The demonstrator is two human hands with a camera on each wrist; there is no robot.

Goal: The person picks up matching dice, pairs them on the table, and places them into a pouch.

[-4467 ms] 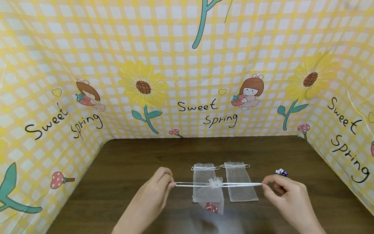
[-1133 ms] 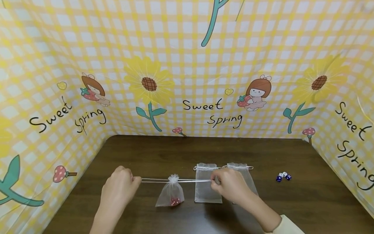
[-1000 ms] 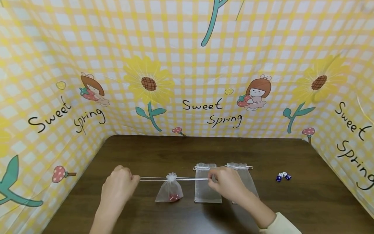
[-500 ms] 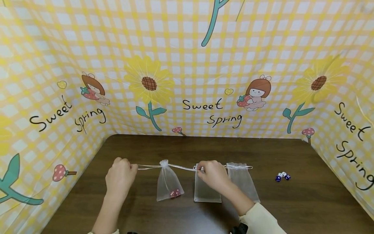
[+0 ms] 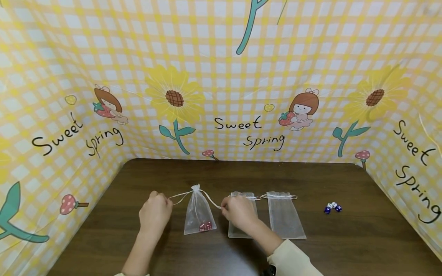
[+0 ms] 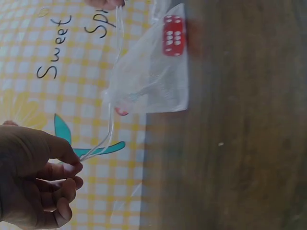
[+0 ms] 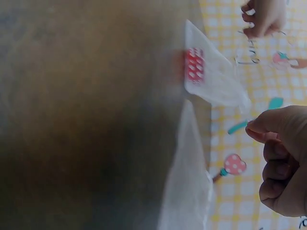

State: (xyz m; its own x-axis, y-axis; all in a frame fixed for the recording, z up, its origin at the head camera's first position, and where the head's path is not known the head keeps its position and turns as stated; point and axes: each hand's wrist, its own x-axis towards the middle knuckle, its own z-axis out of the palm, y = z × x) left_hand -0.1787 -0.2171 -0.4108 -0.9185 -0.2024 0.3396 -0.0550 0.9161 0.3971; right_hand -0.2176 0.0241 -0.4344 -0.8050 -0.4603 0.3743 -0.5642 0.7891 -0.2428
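A sheer white drawstring bag (image 5: 197,210) with red dice (image 5: 206,226) in its bottom corner stands on the table, its neck gathered. My left hand (image 5: 155,212) pinches the drawstring (image 6: 111,125) on the left between thumb and forefinger; in the left wrist view its other fingers curl loosely. On the right, my right hand (image 5: 239,211) pinches the other end of the cord (image 5: 211,200). Both cords hang slack. The right hand and forearm cover part of a flat sheer bag (image 5: 238,231). Another flat bag (image 5: 286,218) lies beside it.
Blue and white dice (image 5: 333,207) lie in a small cluster on the right of the dark wooden table (image 5: 359,237). A yellow checked cloth (image 5: 228,84) with flower prints hangs around the back and sides.
The bag with the red dice has moved left from over the flat bag and now stands on the table. My hands have come closer together, and the taut cords have gone slack.
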